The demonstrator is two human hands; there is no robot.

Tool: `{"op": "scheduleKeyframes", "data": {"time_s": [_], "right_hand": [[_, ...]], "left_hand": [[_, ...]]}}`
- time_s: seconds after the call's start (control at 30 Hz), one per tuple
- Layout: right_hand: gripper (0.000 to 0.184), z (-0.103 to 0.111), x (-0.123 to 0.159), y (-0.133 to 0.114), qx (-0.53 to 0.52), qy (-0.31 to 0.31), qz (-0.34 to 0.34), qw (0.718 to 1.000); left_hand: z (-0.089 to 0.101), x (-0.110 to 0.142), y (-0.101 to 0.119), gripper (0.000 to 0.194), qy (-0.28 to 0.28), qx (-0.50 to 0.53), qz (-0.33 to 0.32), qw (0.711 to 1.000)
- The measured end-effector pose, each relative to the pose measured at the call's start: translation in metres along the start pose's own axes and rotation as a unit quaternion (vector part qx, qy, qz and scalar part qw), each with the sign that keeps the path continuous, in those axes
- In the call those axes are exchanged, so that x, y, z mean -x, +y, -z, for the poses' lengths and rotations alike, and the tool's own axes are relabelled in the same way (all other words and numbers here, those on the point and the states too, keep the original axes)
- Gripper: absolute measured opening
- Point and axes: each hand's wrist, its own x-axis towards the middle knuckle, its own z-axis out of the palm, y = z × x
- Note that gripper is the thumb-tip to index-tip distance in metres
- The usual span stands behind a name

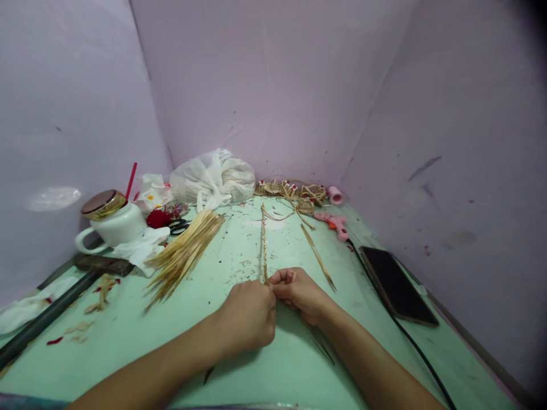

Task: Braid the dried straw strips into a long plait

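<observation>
A thin straw braid runs straight away from me down the middle of the table, its far end lying on the surface. My left hand is closed like a fist around its near end. Beside it, my right hand pinches the braid between thumb and fingertips, the two hands touching. Loose strand ends stick out below my right wrist, and a dark tip shows under my left forearm. Left of the braid lies a bundle of dried straw strips; a single strip rests to the right.
At the left are a hammer, a white mug, scissors and red yarn. A plastic bag and woven pieces sit against the back wall. Right: pink glue gun, its black cord, and a phone.
</observation>
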Motion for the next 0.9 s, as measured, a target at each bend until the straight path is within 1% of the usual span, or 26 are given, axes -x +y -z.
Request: {"op": "scheduleKeyframes", "data": {"time_s": [0.07,0.1,0.13,0.17,0.2,0.27,0.3,0.33,0.37,0.43,0.47,0.5,0.57,0.63,0.7,0.8,0.9], "right_hand": [[0.013,0.002,0.001,-0.001,-0.015,-0.018,-0.002,1.0],[0.013,0.003,0.001,-0.002,-0.022,-0.031,-0.002,0.999],[0.013,0.004,0.002,-0.003,-0.027,-0.044,-0.003,0.999],[0.013,0.005,0.003,-0.004,-0.028,-0.052,-0.003,0.998],[0.013,0.006,0.003,-0.006,-0.028,-0.058,-0.005,0.998],[0.014,0.007,0.004,-0.007,-0.023,-0.061,-0.01,0.998],[0.014,0.007,0.003,-0.006,-0.018,-0.063,-0.01,0.998],[0.014,0.007,0.002,-0.006,-0.011,-0.064,-0.006,0.998],[0.014,0.007,0.001,-0.004,0.0,-0.063,0.003,0.998],[0.011,0.006,-0.002,0.0,0.048,-0.051,0.035,0.997],[0.01,0.005,-0.002,0.002,0.09,-0.036,0.059,0.994],[0.007,0.004,-0.002,0.004,0.143,-0.014,0.086,0.986],[0.004,0.003,0.0,0.006,0.256,0.036,0.137,0.956],[0.008,0.001,0.005,0.005,0.342,0.072,0.169,0.922],[0.01,0.001,0.011,0.002,0.389,0.089,0.176,0.9],[0.014,0.001,0.019,-0.003,0.419,0.077,0.162,0.89],[0.018,0.001,0.024,-0.004,0.431,0.027,0.174,0.885]], "left_hand": [[0.01,-0.006,-0.008,0.026,0.006,0.11,0.055,0.992],[0.016,-0.009,-0.012,0.029,0.023,0.177,0.097,0.979],[0.02,-0.012,-0.016,0.028,0.036,0.252,0.143,0.956],[0.023,-0.015,-0.019,0.024,0.028,0.327,0.174,0.928],[0.024,-0.017,-0.022,0.021,0.006,0.398,0.194,0.897],[0.022,-0.021,-0.025,0.016,-0.079,0.504,0.194,0.838],[0.019,-0.023,-0.025,0.015,-0.114,0.531,0.189,0.818],[0.016,-0.023,-0.026,0.013,-0.131,0.541,0.188,0.809],[0.012,-0.024,-0.026,0.011,-0.131,0.536,0.192,0.811],[0.007,-0.025,-0.026,0.008,-0.107,0.492,0.214,0.837],[0.004,-0.026,-0.026,0.008,-0.093,0.464,0.223,0.852],[0.002,-0.026,-0.026,0.007,-0.083,0.439,0.228,0.865],[-0.001,-0.027,-0.026,0.007,-0.067,0.41,0.23,0.88],[-0.003,-0.028,-0.025,0.007,-0.053,0.406,0.223,0.884],[-0.005,-0.028,-0.024,0.009,-0.045,0.413,0.218,0.883],[-0.004,-0.026,-0.022,0.012,-0.042,0.429,0.22,0.875],[-0.001,-0.025,-0.021,0.015,-0.044,0.434,0.235,0.868]]}}
